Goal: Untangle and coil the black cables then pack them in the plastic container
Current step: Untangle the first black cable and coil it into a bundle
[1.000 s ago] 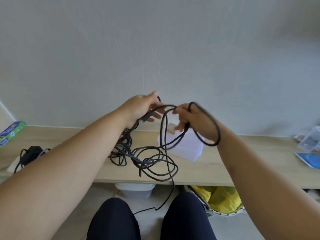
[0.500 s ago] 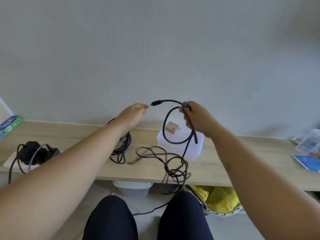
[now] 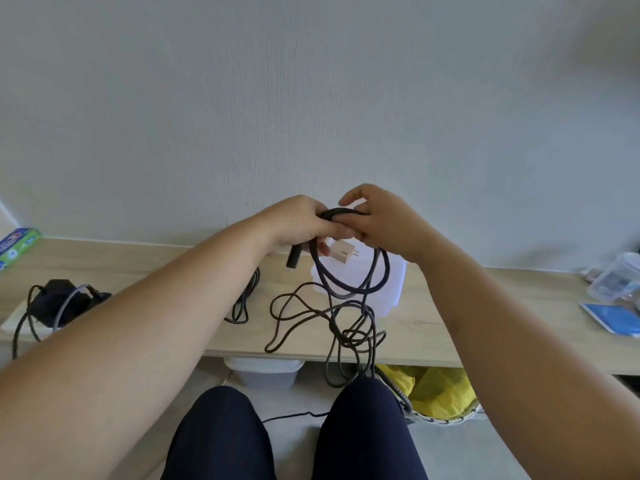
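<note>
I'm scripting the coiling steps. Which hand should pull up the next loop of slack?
Right, probably. The left hand grips the gathered loops of the black cable, so it serves as the clamp. The slack runs down to the table under the right hand.

The left hand (image 3: 298, 225) and right hand (image 3: 386, 225) are bare, as are the forearms (image 3: 138, 334); dark navy trousers (image 3: 221, 441) cover both legs.

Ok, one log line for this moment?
phase: coiling | left hand: grips cable loop | right hand: holds loop top | plastic container: on desk
</note>
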`<act>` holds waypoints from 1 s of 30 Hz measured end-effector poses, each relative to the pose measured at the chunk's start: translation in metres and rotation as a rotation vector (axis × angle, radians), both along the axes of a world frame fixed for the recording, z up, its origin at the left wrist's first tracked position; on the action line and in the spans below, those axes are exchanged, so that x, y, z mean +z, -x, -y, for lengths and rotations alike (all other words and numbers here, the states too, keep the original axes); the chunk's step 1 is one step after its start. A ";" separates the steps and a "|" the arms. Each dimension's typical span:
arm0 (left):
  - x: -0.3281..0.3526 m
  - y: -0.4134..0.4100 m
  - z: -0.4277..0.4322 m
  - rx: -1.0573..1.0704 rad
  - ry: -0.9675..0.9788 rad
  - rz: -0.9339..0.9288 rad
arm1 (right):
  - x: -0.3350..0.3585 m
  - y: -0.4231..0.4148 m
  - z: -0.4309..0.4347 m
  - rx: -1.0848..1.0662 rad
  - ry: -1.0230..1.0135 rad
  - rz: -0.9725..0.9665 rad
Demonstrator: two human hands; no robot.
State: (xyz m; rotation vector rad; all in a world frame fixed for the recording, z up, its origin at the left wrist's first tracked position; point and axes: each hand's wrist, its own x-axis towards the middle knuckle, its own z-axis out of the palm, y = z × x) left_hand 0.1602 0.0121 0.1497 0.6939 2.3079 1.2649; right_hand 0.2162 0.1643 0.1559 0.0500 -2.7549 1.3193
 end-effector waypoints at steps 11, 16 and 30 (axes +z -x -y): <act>0.016 -0.004 0.017 -0.152 -0.654 0.441 | -0.077 -0.012 -0.041 -0.014 0.497 0.251; 0.024 -0.004 0.023 -0.176 -0.662 0.420 | -0.127 -0.015 -0.025 -0.113 0.206 0.537; 0.019 -0.001 0.048 -0.033 -0.827 0.418 | -0.137 -0.001 0.010 -0.243 0.191 0.791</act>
